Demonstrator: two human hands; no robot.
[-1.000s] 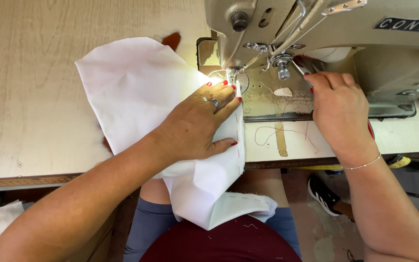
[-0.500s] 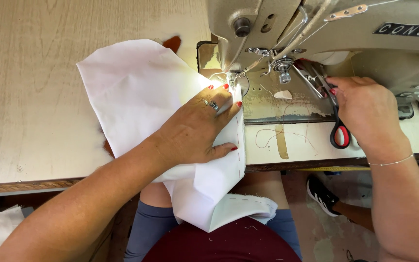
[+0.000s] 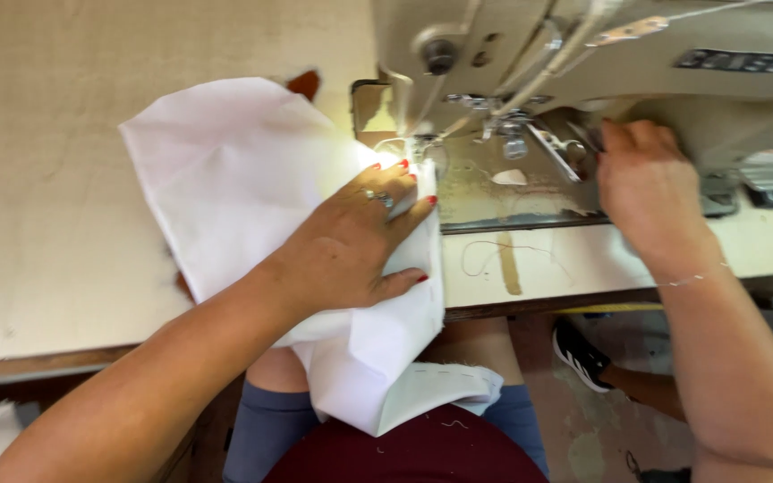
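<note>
your left hand (image 3: 355,241) lay spread flat on the folded white cotton fabric (image 3: 243,188); at three o'clock, your right hand (image 3: 646,192) reached under the beige metal sewing machine (image 3: 637,63), grip hidden, so i cannot tell.

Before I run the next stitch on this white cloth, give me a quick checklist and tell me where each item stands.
1. Left hand flat on the white cloth: ok, palm down, fingers spread.
2. Cloth edge up at the needle area: ok, it reaches the lit spot.
3. Fingertips clear of the needle: cannot tell, they sit close and the glare hides the gap.
4. Right hand free: cannot tell, it rests against the sewing machine with its palm hidden.
5. Loose cloth not snagged: ok, it hangs freely over the table edge into the lap.
</note>
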